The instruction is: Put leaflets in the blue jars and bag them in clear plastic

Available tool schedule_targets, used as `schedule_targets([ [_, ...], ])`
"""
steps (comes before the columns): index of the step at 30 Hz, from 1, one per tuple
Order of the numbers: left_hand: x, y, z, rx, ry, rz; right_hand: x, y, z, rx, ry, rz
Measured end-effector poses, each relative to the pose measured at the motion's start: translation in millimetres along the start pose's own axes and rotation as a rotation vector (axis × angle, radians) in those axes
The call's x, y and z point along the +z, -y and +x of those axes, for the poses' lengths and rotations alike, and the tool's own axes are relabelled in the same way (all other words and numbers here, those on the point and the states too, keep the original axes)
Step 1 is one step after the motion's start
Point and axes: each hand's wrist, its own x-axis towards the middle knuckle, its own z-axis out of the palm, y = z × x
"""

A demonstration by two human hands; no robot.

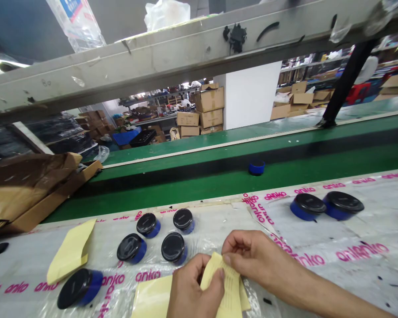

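Note:
A yellow printed sheet (230, 289) is pinched between both hands at the lower middle. My left hand (197, 289) grips its left side, thumb on top. At its upper right corner, the thumb and fingers of my right hand (248, 256) are closed on the paper. Another yellow sheet (152, 297) lies partly beneath my left hand. Just beyond the hands stand several round blue containers with black lids, one of them a container (173, 248) close to my left hand. A larger lidded container (79, 288) sits at the lower left, beside a folded yellow sheet (73, 251).
Two lidded blue containers (343, 205) stand at the right of the plastic-covered table (348, 236). A blue piece (256, 167) rests on the green conveyor belt (185, 183). An open cardboard box (49, 198) occupies the left. A metal shelf beam (172, 53) crosses above.

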Motion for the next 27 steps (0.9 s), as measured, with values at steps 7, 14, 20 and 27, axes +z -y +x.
schedule_targets([
  [7,0.5,-3,-1,0.048,0.010,0.106,1,10,-3,-0.029,-0.008,-0.281],
  [14,3.7,0,1,0.116,-0.047,0.258,4,3,-7,-0.130,-0.076,-0.586],
  [20,9.0,18,6,0.187,-0.081,0.402,5,6,-10,-0.251,-0.082,-0.630],
  [27,11.1,14,7,0.232,-0.154,0.629,5,9,-4,-0.180,-0.158,-0.498],
])
